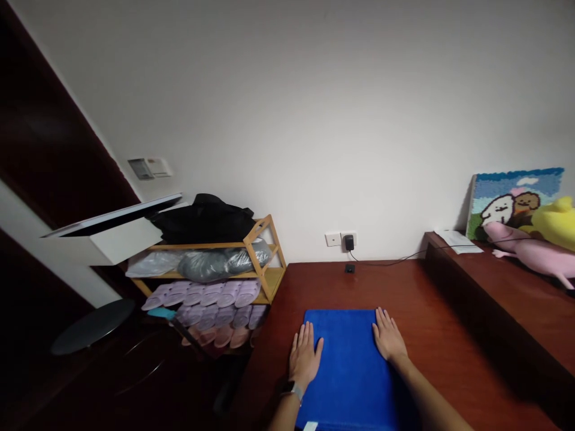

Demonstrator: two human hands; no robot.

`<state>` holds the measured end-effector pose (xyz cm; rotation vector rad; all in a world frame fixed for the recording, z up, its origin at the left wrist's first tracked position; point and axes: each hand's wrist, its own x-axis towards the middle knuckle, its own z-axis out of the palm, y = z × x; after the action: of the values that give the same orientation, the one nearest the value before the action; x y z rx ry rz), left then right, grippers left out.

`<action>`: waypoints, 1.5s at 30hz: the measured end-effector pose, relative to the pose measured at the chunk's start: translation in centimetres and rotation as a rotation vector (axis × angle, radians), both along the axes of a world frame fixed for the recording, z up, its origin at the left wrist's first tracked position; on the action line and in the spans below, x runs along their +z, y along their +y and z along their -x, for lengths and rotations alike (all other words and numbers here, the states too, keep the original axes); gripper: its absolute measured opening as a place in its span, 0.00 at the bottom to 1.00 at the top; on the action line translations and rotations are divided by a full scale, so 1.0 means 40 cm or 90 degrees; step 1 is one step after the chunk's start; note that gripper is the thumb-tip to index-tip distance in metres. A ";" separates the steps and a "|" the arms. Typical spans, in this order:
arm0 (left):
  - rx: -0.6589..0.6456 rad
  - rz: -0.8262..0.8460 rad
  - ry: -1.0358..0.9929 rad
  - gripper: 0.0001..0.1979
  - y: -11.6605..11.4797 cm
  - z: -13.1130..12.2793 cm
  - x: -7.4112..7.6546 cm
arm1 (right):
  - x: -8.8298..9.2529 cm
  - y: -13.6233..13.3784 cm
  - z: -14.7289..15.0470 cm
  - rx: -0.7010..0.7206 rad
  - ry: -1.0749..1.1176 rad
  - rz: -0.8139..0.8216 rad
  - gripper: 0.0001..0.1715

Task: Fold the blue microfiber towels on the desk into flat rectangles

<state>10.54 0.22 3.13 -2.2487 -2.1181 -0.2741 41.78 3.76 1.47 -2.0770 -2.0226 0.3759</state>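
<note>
A bright blue cloth, towel-like, [345, 365] lies flat and smooth on the reddish-brown desk [442, 344]. My left hand [305, 356] rests flat on its left edge, fingers stretched forward, a watch on the wrist. On the opposite edge, near the far right corner, my right hand [389, 335] lies flat with its fingers extended. Neither hand grips anything. A small white tag [310, 426] shows at the cloth's near left edge. The nearest part of the cloth runs out of view at the bottom.
Left of the desk stands a wooden rack [269, 257] with several slippers [215, 293], a black bag [204, 218] and a white box [121, 239]. A charger [349, 242] is plugged into the wall. Plush toys [534, 248] sit on the raised right ledge.
</note>
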 end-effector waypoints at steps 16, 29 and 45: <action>-0.265 0.026 -0.084 0.34 0.150 -0.365 -0.011 | -0.004 0.002 -0.007 0.004 -0.030 -0.001 0.39; -0.043 0.027 0.006 0.35 0.199 0.016 0.056 | 0.024 -0.005 0.001 -0.007 -0.007 0.005 0.40; -0.208 0.038 -0.068 0.34 0.138 -0.269 -0.012 | 0.009 0.000 -0.004 -0.003 -0.023 0.000 0.40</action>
<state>21.29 5.74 2.64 -2.6693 -1.8148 -0.3525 41.96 3.78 1.81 -2.1035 -2.0373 0.3400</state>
